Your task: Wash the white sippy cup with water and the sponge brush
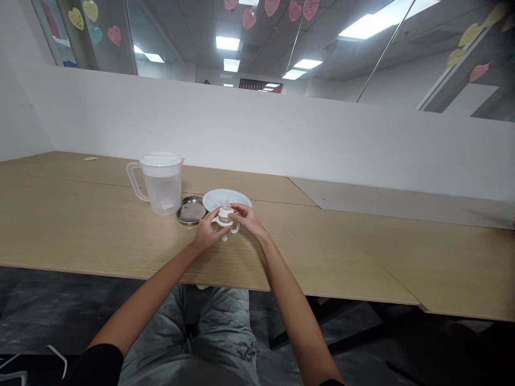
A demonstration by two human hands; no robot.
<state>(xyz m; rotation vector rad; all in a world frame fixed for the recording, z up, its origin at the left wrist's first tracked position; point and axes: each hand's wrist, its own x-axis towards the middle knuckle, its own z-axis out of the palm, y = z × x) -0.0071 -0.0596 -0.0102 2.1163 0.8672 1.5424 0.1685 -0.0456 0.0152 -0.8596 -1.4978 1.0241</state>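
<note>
Between my two hands is a small baby bottle (226,213) with a clear teat on top, a white collar and white side handles. My left hand (206,231) is closed around its left side, thumb across the front. From the right, the fingers of my right hand (248,218) grip it near the collar. The bottle is upright just over the table or on it; I cannot tell which. Right behind it lies a pale plate (213,197). A round metal dish (191,210) sits to the left of my left hand.
A translucent lidded pitcher (163,185) with a handle stands left of the metal dish. The wooden table (341,252) ends in front of my lap, and a white wall (241,128) with windows above rises behind it. A small yellow paper (90,158) lies at the back left.
</note>
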